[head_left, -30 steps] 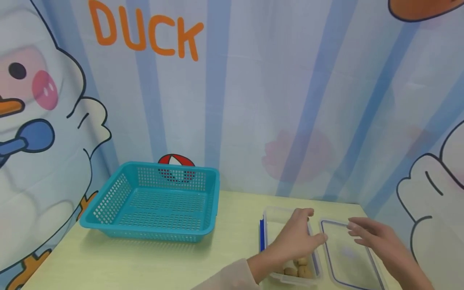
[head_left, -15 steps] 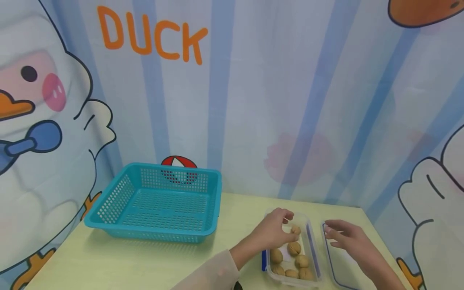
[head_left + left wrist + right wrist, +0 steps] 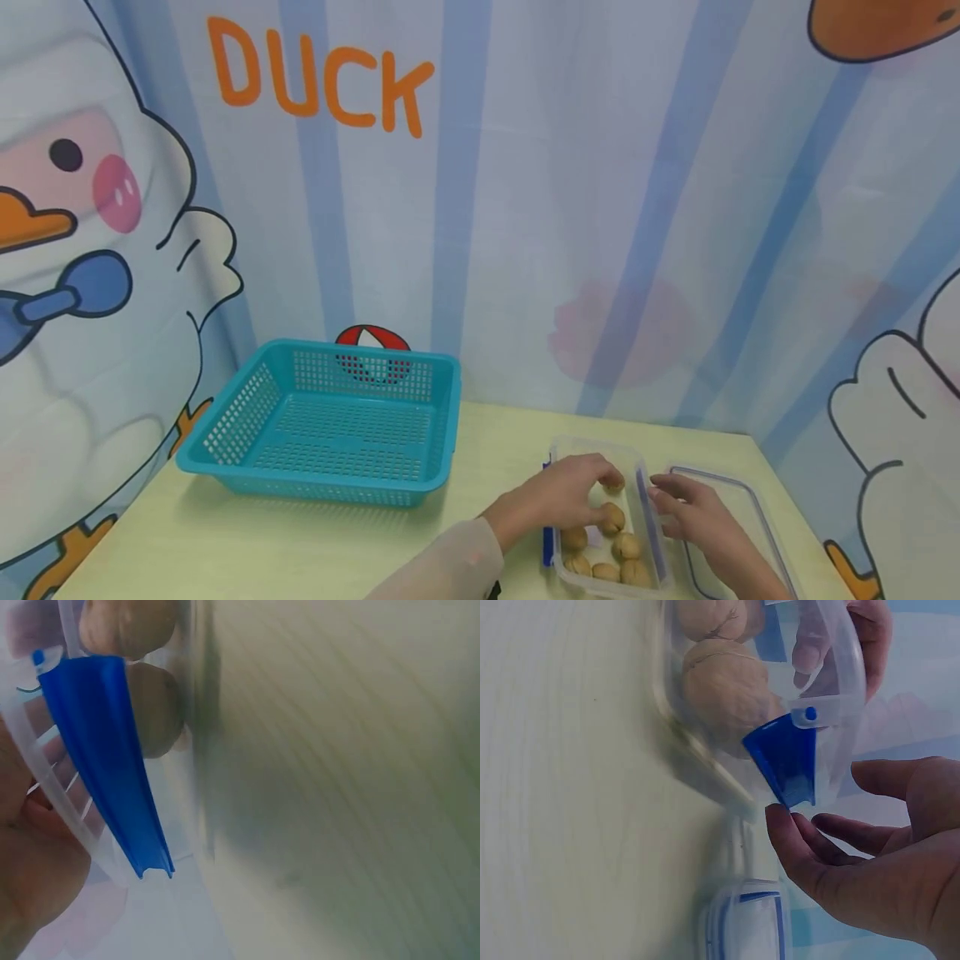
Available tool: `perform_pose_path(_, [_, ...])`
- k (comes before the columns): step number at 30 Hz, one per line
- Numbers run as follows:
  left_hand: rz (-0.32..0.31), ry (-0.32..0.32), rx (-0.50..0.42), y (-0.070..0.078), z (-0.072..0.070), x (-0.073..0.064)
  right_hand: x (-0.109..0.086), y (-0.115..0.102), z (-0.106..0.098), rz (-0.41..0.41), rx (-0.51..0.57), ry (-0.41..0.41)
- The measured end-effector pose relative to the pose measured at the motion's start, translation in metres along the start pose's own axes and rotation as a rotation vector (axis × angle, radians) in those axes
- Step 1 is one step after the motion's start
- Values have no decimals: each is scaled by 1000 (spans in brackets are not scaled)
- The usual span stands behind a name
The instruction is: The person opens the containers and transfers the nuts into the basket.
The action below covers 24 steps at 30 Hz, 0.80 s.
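A clear plastic food container (image 3: 564, 448) with blue latches stands at the right of the table, with several walnuts (image 3: 626, 547) inside. My left hand (image 3: 566, 493) reaches over its left side, thumb and fingers spread and dipping in beside two of the walnuts. In the right wrist view, fingers (image 3: 808, 656) of the left hand show through the clear wall. My right hand (image 3: 701, 521) is at the container's right side, fingers loosely bent. Its fingertips are right at the hanging blue latch (image 3: 789, 761) in the right wrist view.
The clear lid (image 3: 753, 493) with a blue-grey seal lies flat to the right of the container, partly under my right hand. A teal perforated basket (image 3: 315, 483) stands at the left on the pale yellow table (image 3: 300, 550). Behind hangs a striped duck-print curtain (image 3: 517, 208).
My right hand has moved left, from over the lid to the container's side. My left hand has drawn back left, then lowered into the container, uncovering more walnuts.
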<state>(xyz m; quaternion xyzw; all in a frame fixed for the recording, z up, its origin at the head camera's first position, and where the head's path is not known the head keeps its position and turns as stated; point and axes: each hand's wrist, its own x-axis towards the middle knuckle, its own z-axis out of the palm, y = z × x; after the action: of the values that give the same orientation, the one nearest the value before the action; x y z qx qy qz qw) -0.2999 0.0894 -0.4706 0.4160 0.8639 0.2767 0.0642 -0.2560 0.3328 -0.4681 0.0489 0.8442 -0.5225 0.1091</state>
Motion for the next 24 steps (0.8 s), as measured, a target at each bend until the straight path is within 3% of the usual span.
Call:
perform_pose_path(9, [-46, 10, 131, 2, 10, 4, -1, 12, 5, 27, 108, -8])
perform_pose_path(15, [-66, 19, 243, 5, 14, 6, -1, 13, 5, 19, 124, -13])
perform_pose_path(24, [-92, -6, 311, 7, 17, 9, -1, 13, 4, 17, 130, -17])
